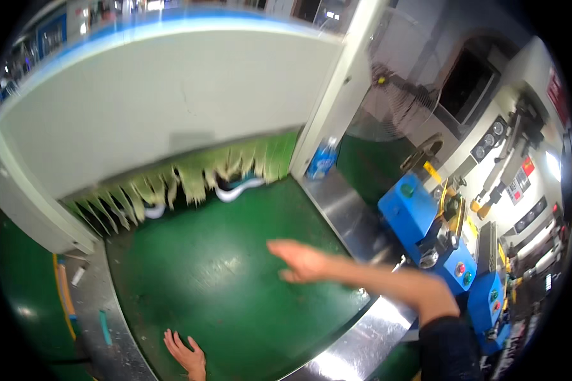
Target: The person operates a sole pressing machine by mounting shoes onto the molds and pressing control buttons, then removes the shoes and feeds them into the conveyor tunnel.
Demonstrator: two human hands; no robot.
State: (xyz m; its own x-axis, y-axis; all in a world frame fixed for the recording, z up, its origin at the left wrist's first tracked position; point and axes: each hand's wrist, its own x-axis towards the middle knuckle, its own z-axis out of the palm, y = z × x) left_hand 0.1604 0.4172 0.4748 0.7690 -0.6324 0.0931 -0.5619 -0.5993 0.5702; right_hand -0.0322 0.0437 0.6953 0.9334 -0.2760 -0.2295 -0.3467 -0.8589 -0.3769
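Observation:
A green conveyor belt [216,305] stretches in front of me and passes under a ragged, pale green fringe curtain [190,179]. Below the strips, a shoe [238,189] with a white sole shows partly, its upper mostly hidden. Farther left, a second white-soled piece [154,211] peeks out, too covered to make out fully. My right hand [302,261] reaches across the belt from the right, slightly blurred, fingers stretched out and thumb apart, holding nothing. Near the belt's lower left, my left hand [187,355] has its fingers spread and holds nothing.
A large white machine housing [171,89] rises behind the curtain. Metal rails [356,209] edge the belt. On the right rail stands a blue-labelled bottle [323,159]. Blue control boxes [410,206] with buttons and a wire-guarded fan [394,105] are at right.

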